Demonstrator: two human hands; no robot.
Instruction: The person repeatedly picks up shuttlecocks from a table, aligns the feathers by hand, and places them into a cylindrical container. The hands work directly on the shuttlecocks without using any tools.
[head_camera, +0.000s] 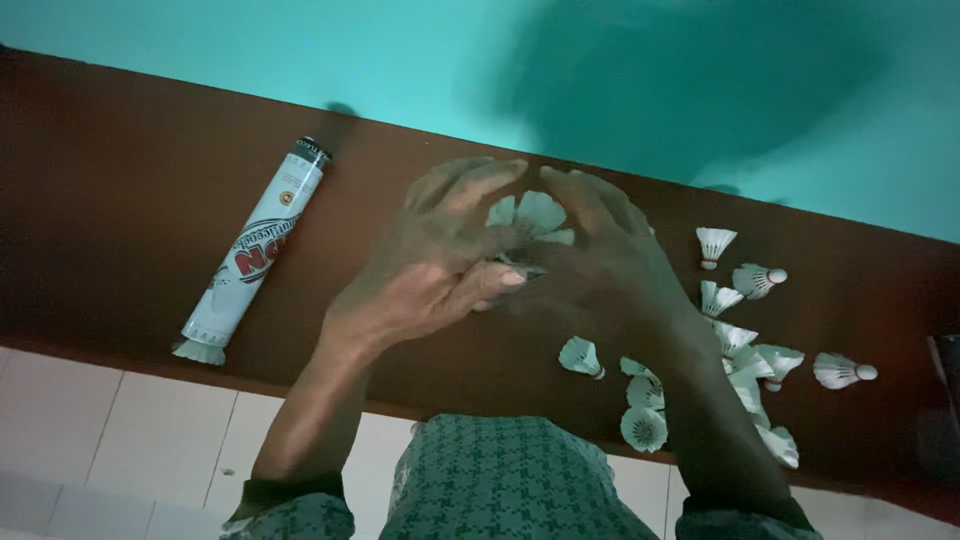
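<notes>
**White feathers, both hands on one shuttlecock**

White shuttlecock (530, 225) sits between both hands, mid-shelf, on/just above the brown wooden ledge (120, 200). Left hand (440, 265) comes in from the left, fingers curled over the feather skirt, thumb tucked low near the base. Right hand (610, 255) mirrors it from the other side, fingers arched and bent over the top of the feathers. Fingers of both are closed round the shuttlecock, tips nearly meeting above it; can't tell how tight the hold is, since the light is dim & the hands are a bit blurred.

To the right: loose shuttlecocks (740, 340) scattered on the ledge, some upright, some on their sides, a few overlapping near the front edge. Far left, well apart from the hands: long white tube (255, 250) lying slantwise, dark cap at the far end, one shuttlecock skirt poking out at the near end. Teal wall (250, 50) behind; pale floor tiles (120, 440) below.

Risks, as I judge it:
- Feathers are thin, so too much squeeze from two hands could bend or snap a vane.
- Right forearm lies across the loose pile, so a shift of the elbow could sweep a few off the front edge to the floor.
- Poor light means grip errors are easy to miss.
</notes>
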